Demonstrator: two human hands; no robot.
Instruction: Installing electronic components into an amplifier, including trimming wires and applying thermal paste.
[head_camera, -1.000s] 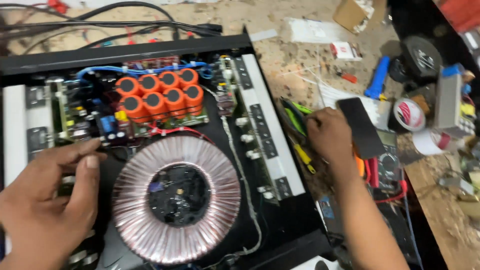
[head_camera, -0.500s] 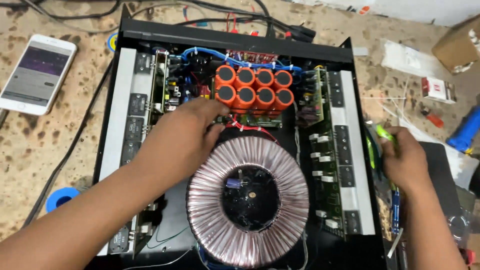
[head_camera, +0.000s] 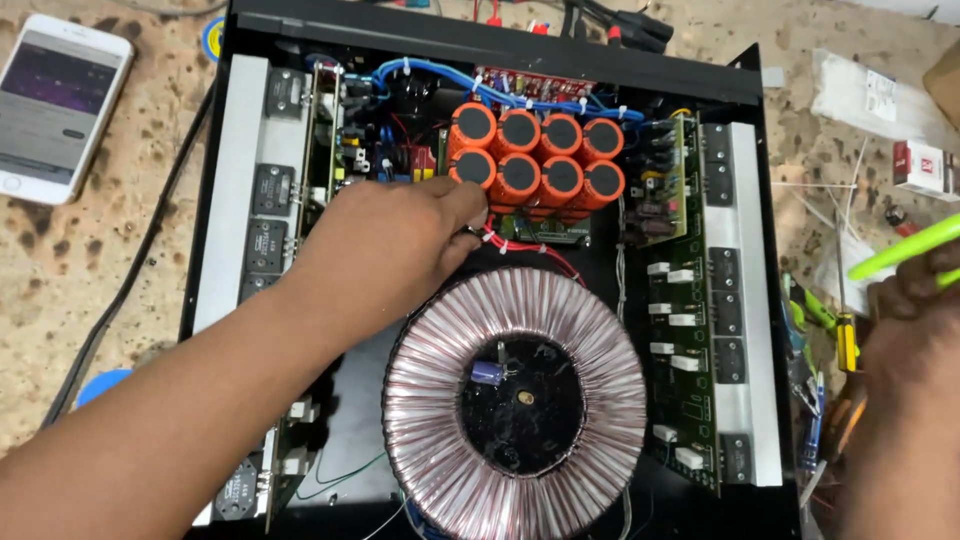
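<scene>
Capacitors (head_camera: 540, 160): eight orange cans in two rows, upright, at the rear middle of the chassis (head_camera: 480, 45), just above the coil.
Left hand (head_camera: 385, 250): reaching in from lower left, fingertips touching the front-left can and the red wires (head_camera: 520, 246) just beneath; grip neither clenched nor plainly around anything, more a press or a pinch, hard to tell which.
Right hand (head_camera: 910, 330): off the right edge of the chassis, over the worktop (head_camera: 60, 260); grip wrapped around a lime-green tool (head_camera: 900, 252), tip out of view.
Coil (head_camera: 515, 400): large copper-wound ring, directly below the fingers, small blue part in its black centre.
Risk, charge: probably stored charge in cans of that kind; bare fingertips near the leads could mean a shock.
Risk, wires: thin red leads under the fingers; a tug or sideways push could loosen a joint.
Risk, forearm: lying across the left board (head_camera: 330, 130) and heat sink (head_camera: 235, 190); a shift of weight could bend small parts.
Risk, tool: a swing inward could bridge the right board (head_camera: 690, 330).
In the way: blue wire bundle (head_camera: 450, 75) above the cans, coil crowding from below, little room for the fingers.
Around: phone (head_camera: 60, 105) at upper left of the worktop, blue tape roll (head_camera: 100, 385) at lower left, screwdriver (head_camera: 846, 330) and pliers to the right, small boxes and paper at upper right.
</scene>
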